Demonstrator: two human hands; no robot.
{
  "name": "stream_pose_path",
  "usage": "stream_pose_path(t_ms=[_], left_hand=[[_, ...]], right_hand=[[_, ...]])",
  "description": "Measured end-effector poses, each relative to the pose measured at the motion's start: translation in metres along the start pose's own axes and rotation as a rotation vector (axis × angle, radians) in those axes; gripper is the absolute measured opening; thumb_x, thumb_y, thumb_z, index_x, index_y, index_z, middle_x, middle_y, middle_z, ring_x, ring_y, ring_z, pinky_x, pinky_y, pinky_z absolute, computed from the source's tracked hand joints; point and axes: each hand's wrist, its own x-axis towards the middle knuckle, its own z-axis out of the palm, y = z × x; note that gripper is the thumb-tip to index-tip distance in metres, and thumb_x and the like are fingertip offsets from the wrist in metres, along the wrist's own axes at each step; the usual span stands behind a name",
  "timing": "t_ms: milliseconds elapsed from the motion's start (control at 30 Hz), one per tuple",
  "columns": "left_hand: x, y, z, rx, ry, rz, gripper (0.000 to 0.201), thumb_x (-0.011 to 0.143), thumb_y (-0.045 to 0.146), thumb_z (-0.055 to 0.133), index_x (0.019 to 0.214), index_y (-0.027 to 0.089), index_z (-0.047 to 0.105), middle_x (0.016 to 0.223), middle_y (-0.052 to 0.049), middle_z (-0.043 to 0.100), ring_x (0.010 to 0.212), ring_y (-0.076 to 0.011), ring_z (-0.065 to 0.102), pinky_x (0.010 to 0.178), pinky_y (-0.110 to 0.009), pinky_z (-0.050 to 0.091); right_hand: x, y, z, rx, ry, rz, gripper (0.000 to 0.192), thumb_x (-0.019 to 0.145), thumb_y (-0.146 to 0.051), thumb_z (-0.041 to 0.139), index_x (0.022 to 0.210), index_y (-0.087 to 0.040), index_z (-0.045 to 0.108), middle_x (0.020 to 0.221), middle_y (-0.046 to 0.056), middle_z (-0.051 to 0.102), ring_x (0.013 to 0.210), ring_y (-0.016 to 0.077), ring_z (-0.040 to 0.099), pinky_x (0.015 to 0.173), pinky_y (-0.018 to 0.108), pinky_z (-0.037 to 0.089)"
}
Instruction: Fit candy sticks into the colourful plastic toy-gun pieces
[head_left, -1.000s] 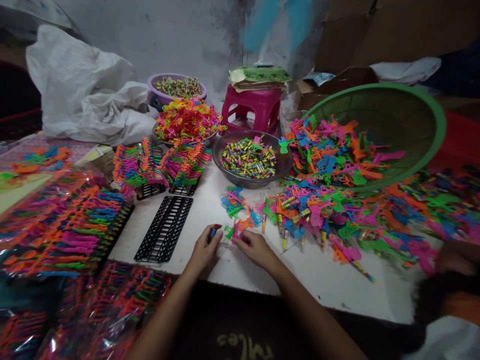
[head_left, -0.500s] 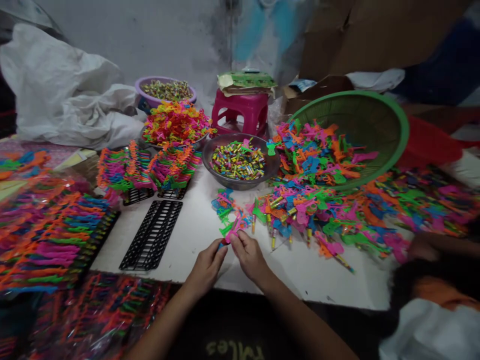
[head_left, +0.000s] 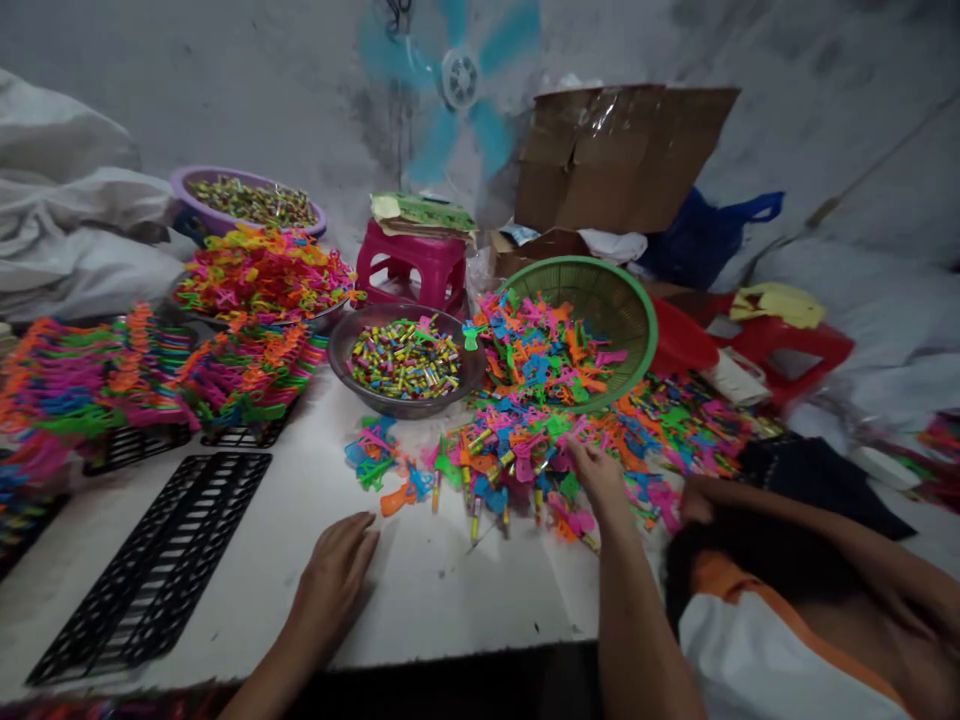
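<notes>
No text, label, brand, number or sign can be read: any marks on the small yellow tubes (head_left: 475, 518), the green-topped stack (head_left: 424, 212), the cardboard box (head_left: 622, 165) or the fan's hub (head_left: 460, 80) are too small or blurred.

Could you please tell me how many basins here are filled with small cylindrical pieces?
2: a purple basin at the back left, and a grey basin in front of the pink stool. Others could be hidden.
</notes>
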Motion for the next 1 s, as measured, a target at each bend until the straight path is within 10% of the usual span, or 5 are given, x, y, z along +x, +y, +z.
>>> stream_pose_path(t_ms=[167, 300, 500, 1000], left_hand=[[0.012, -0.028, 0.024, 0.324, 0.147, 0.201, 0.041, 0.081, 0.035, 0.041, 0.117, 0.018, 0.051, 0.133, -0.013, 0.038, 0.125, -0.0292, 0.028, 0.097, -0.05, 0.028], [0.015, -0.038, 0.04, 0.497, 0.148, 0.199, 0.044, 0.079, 0.038, 0.043, 0.117, 0.017, 0.052, 0.132, -0.016, 0.038, 0.125, -0.0334, 0.026, 0.096, -0.054, 0.025], [0.017, -0.057, 0.043, 0.535, 0.201, 0.286, 0.041, 0.076, 0.045, 0.048, 0.107, 0.02, 0.06, 0.123, -0.013, 0.05, 0.12, -0.0308, 0.035, 0.095, -0.048, 0.03], [0.02, -0.05, 0.037, 0.509, 0.198, 0.313, 0.035, 0.076, 0.041, 0.05, 0.104, 0.024, 0.06, 0.119, -0.009, 0.055, 0.113, -0.0283, 0.043, 0.093, -0.049, 0.03]], right_hand=[[0.077, 0.001, -0.016, -0.463, 0.352, -0.115, 0.051, 0.071, -0.041, 0.05, 0.112, -0.01, 0.051, 0.11, 0.02, 0.05, 0.105, 0.0313, 0.043, 0.086, 0.045, 0.035], [0.116, -0.047, 0.038, -0.424, 0.059, -0.311, 0.077, 0.066, -0.046, 0.057, 0.13, -0.013, 0.029, 0.13, 0.018, 0.033, 0.119, 0.0287, 0.033, 0.094, 0.039, 0.03], [0.158, -0.079, 0.119, -0.544, -0.122, 0.01, 0.115, 0.049, -0.056, 0.069, 0.136, -0.032, -0.003, 0.143, 0.012, -0.008, 0.122, 0.0428, 0.022, 0.084, 0.052, 0.036], [0.226, -0.058, 0.067, -0.374, -0.012, -0.206, 0.081, 0.055, -0.038, 0.068, 0.127, -0.021, 0.033, 0.108, 0.009, 0.056, 0.093, 0.0242, 0.056, 0.077, 0.034, 0.045]])
